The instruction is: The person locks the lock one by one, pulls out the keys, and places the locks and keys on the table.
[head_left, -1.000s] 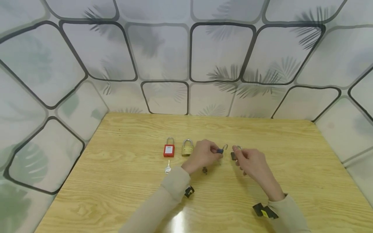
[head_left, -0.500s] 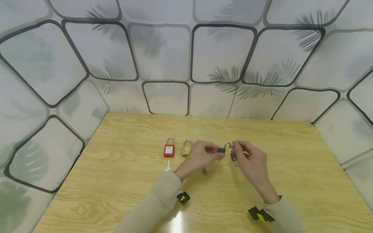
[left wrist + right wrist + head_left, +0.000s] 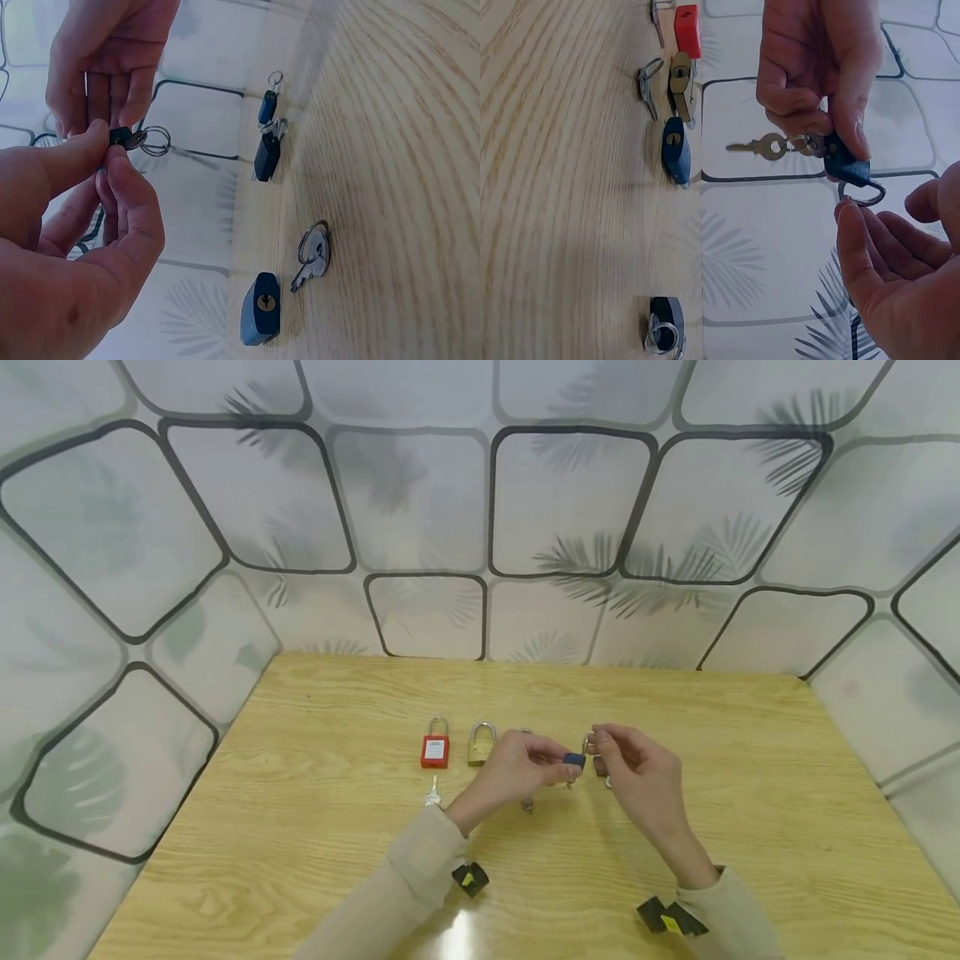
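In the head view, my left hand (image 3: 517, 770) pinches a small blue padlock (image 3: 574, 760) between thumb and fingers. A key (image 3: 810, 142) sits at the lock's bottom, and a second key (image 3: 769, 146) hangs from the same ring. Fingertips of my right hand (image 3: 645, 777) touch the lock's shackle (image 3: 870, 199); its thumb stands apart in the right wrist view. Whether the shackle is latched I cannot tell. Just behind the right fingers, a dark padlock (image 3: 601, 767) with keys stands on the table.
Left of the hands stand a red padlock (image 3: 435, 751), a brass padlock (image 3: 481, 748) and another blue padlock (image 3: 676, 150), mostly hidden in the head view. Loose keys (image 3: 432, 793) and a keyring bunch (image 3: 527, 805) lie nearer on the wooden table (image 3: 337, 843). A patterned cloth wall rises behind.
My right hand has let go of the dark padlock and moved to the blue padlock's shackle. The left hand has shifted the blue padlock slightly rightward and nearer.
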`<control>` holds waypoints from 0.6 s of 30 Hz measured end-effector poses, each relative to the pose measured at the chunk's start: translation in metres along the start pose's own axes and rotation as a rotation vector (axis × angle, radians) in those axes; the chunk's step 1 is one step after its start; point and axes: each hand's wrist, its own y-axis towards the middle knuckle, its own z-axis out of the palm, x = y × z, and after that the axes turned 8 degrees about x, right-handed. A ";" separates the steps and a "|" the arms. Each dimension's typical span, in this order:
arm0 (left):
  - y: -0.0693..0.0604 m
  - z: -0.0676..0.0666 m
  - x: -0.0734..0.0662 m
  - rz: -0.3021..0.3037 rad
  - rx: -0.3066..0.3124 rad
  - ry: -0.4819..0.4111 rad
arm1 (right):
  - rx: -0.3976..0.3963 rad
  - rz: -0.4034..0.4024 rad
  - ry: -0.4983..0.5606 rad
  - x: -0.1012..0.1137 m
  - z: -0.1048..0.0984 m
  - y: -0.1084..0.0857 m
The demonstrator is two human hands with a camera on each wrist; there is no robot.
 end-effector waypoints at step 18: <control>-0.003 0.001 0.004 0.020 0.041 0.028 | 0.049 -0.052 0.053 0.002 0.005 0.001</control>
